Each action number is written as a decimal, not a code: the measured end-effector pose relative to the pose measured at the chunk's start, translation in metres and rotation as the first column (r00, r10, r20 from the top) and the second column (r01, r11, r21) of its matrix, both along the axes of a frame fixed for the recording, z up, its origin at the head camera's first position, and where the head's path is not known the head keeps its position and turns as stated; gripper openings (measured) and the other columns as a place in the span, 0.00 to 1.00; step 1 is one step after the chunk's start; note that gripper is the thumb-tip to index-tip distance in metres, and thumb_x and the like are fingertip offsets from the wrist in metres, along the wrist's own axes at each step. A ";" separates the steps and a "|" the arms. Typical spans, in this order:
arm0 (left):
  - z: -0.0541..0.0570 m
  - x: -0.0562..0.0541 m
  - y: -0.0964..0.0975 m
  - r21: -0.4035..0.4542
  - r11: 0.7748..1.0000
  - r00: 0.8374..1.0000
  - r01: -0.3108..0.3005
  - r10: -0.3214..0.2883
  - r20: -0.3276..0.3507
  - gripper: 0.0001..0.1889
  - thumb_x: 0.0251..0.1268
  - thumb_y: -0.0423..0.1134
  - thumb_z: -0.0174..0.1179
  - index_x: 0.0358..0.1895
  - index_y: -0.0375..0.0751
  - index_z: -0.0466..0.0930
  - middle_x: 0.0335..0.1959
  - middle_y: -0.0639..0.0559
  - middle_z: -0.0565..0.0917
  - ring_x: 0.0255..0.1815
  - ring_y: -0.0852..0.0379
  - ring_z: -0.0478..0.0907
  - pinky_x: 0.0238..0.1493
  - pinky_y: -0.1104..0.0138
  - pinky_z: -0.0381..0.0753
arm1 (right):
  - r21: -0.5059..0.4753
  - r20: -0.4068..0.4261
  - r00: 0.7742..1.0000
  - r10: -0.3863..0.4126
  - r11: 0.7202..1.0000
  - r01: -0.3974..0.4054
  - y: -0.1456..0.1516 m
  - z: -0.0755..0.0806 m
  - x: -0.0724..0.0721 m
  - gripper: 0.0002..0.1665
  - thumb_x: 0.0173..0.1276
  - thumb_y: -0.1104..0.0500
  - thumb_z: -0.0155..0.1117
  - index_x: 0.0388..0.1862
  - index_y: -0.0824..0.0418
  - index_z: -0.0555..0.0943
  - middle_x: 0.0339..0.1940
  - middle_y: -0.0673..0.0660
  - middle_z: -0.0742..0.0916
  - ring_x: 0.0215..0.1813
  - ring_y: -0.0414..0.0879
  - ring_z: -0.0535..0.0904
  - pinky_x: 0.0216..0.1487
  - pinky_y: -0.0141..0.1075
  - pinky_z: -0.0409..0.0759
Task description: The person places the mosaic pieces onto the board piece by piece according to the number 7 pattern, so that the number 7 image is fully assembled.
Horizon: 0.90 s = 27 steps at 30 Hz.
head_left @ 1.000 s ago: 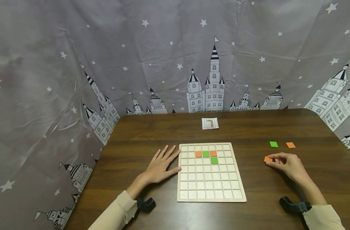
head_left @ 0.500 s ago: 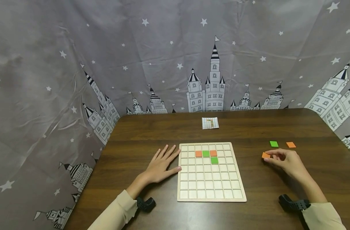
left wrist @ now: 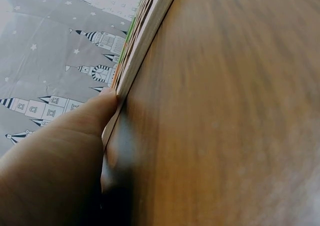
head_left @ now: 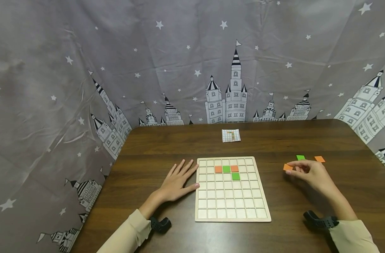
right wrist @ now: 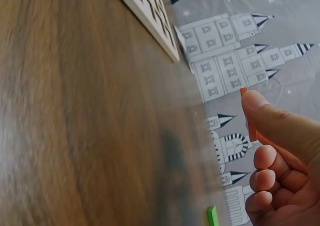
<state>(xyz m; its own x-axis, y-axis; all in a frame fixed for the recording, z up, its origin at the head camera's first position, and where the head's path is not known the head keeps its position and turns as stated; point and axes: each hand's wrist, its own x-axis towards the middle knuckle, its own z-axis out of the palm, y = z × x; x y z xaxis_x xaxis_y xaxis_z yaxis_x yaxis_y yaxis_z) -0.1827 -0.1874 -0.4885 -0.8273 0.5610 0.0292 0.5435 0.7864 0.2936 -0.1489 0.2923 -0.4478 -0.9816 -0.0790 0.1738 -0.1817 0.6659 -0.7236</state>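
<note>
Between thumb and forefinger, my right hand pinches a small orange square tile above the table, to the right of the board. The right wrist view shows the same orange tile nearly edge-on, held clear of the wood. A pale wooden grid board lies in the middle of the table. Two orange and two green tiles sit in its upper cells, among them a lower green tile. My left hand rests spread on the table, its thumb and fingertips touching the board's left edge.
Behind the right hand lie a loose green tile and a loose orange tile. A small printed grid card is on the table beyond the board. A grey curtain with castles hangs behind.
My right hand has moved left and slightly away from me with the orange tile, and now partly covers the loose green tile. The left hand has stayed in place.
</note>
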 end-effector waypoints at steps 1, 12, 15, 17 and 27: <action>0.000 0.000 0.000 0.005 1.000 1.000 0.001 -0.001 -0.002 0.40 0.72 0.69 0.43 0.81 0.57 0.49 0.82 0.51 0.48 0.81 0.43 0.39 0.75 0.43 0.37 | -0.003 -0.001 1.000 0.007 1.000 -0.007 -0.002 0.001 0.000 0.19 0.64 0.57 0.74 0.47 0.71 0.86 0.25 0.52 0.74 0.27 0.37 0.67 0.22 0.31 0.63; -0.007 -0.003 -0.001 0.041 0.999 1.000 0.011 -0.011 -0.016 0.40 0.72 0.69 0.43 0.81 0.56 0.49 0.82 0.50 0.48 0.81 0.42 0.38 0.75 0.43 0.35 | -0.017 -0.052 0.994 0.095 0.995 -0.096 -0.028 0.007 -0.002 0.14 0.60 0.61 0.76 0.44 0.67 0.87 0.24 0.51 0.74 0.27 0.38 0.66 0.23 0.31 0.63; -0.005 -0.002 -0.001 0.034 0.999 1.000 0.010 -0.010 -0.013 0.40 0.72 0.69 0.44 0.81 0.55 0.50 0.82 0.49 0.48 0.81 0.42 0.39 0.75 0.42 0.36 | -0.045 -0.031 0.992 0.119 0.992 -0.120 -0.037 0.008 -0.003 0.15 0.60 0.61 0.76 0.44 0.67 0.87 0.24 0.51 0.74 0.26 0.39 0.67 0.23 0.31 0.63; -0.003 -0.001 0.000 0.026 1.000 1.000 0.009 -0.008 -0.010 0.40 0.72 0.68 0.44 0.81 0.55 0.50 0.82 0.49 0.49 0.81 0.42 0.39 0.75 0.42 0.36 | -0.067 -0.011 0.991 0.133 0.989 -0.133 -0.044 0.009 -0.004 0.15 0.60 0.60 0.76 0.45 0.67 0.87 0.24 0.52 0.74 0.26 0.39 0.67 0.23 0.31 0.64; 0.001 -0.001 0.000 -0.023 1.000 1.000 0.002 -0.001 0.011 0.40 0.72 0.70 0.40 0.82 0.58 0.46 0.82 0.51 0.46 0.81 0.43 0.37 0.75 0.44 0.36 | -0.124 0.013 0.972 0.236 0.965 -0.233 -0.080 0.005 -0.010 0.14 0.59 0.62 0.77 0.42 0.67 0.87 0.23 0.50 0.74 0.26 0.39 0.67 0.24 0.30 0.63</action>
<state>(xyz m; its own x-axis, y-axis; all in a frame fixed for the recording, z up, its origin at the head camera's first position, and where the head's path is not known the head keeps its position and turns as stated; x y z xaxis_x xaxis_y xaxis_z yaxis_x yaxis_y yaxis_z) -0.1839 -0.1874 -0.4878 -0.8267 0.5626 0.0073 0.5415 0.7921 0.2816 -0.1588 0.2122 -0.4428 -0.9426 -0.2879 0.1692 -0.3013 0.5144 -0.8029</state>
